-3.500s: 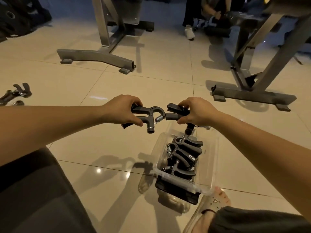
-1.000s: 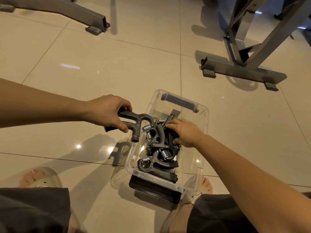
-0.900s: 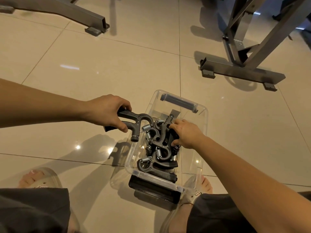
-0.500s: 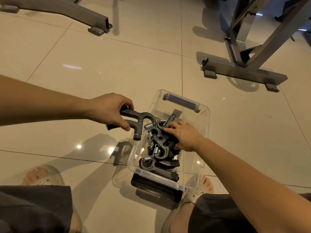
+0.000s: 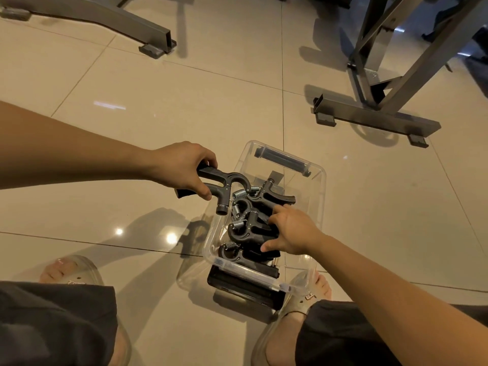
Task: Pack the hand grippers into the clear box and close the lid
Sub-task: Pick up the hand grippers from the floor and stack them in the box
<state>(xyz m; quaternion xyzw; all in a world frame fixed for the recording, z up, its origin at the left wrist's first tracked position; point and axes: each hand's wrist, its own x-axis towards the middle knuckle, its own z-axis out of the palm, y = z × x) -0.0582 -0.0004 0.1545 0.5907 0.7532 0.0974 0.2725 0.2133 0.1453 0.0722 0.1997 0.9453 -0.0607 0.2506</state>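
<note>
Glossy beige tiled floor [image 5: 224, 101] fills the frame, with a grey steel frame base [image 5: 126, 19] upper left and a grey steel stand [image 5: 375, 117] upper right. Clear plastic box [image 5: 320, 196] at lower centre, open-topped, holds a pile of dark grey spring hand grippers [image 5: 248, 231]. Left hand [image 5: 182, 167] is clamped round the handles of one dark grey hand gripper [image 5: 227, 180] over the box's left rim; right hand [image 5: 293, 231], fingers spread, rests on the pile

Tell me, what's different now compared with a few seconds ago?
The right hand lowered what it held into the clear box and let go; its fingers now rest on the packed grippers. The left hand brought its own gripper down to the box's left rim. It still grips that one, and the box stays open on the floor.
</note>
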